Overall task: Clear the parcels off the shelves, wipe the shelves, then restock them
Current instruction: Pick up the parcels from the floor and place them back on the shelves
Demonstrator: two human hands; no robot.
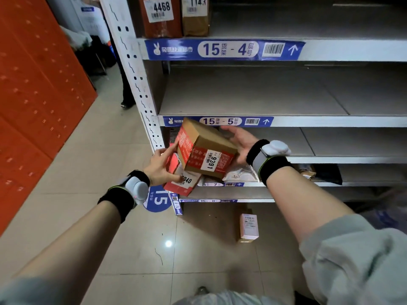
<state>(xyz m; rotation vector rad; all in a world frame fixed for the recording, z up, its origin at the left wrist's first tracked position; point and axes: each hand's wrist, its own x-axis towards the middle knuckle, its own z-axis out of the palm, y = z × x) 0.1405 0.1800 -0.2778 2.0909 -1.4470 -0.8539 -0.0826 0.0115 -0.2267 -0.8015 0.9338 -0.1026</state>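
A brown and red cardboard parcel labelled 9391 is tilted in the air in front of the shelf unit, between my two hands. My right hand holds its right side with fingers spread against the box. My left hand touches its left face and also grips a smaller red parcel labelled 5040 just below. The shelves marked 15-4 and 15-5 lie bare. A white soft parcel rests on the lower shelf behind my right wrist.
Two parcels labelled 4468 and 1143 stand on the top shelf at left. A pink box lies on the tiled floor below. Orange lockers line the left side. A person's leg stands behind the shelf post.
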